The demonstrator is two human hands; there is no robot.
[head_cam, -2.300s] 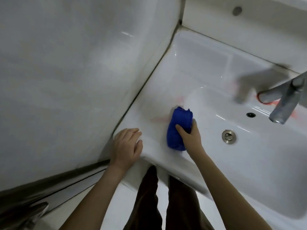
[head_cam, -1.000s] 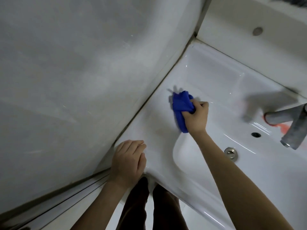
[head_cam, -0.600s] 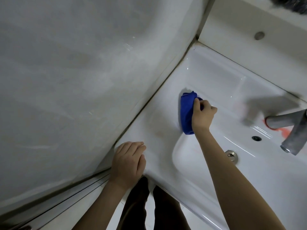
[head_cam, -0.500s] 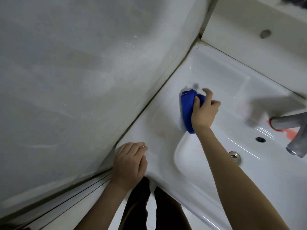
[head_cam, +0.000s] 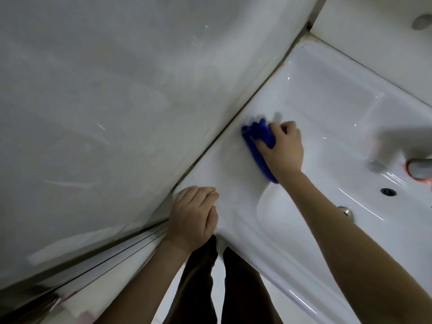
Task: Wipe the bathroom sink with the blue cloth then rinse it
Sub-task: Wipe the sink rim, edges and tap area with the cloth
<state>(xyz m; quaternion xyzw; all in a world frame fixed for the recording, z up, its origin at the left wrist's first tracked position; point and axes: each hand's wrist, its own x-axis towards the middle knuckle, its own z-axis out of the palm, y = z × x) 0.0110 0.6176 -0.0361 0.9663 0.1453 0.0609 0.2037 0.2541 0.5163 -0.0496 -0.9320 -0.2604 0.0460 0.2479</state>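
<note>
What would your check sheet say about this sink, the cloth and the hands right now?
Surface: white sink, glossy; pink smear beside the faucet.
Job's things: blue cloth bunched on the sink's left ledge, near the wall seam.
Clutter: nothing seen.
Hands: right hand grips the blue cloth; left hand rests on the sink's front corner.
Cables: nothing seen.
Surroundings: grey wall on the left; drain in the basin.
</note>
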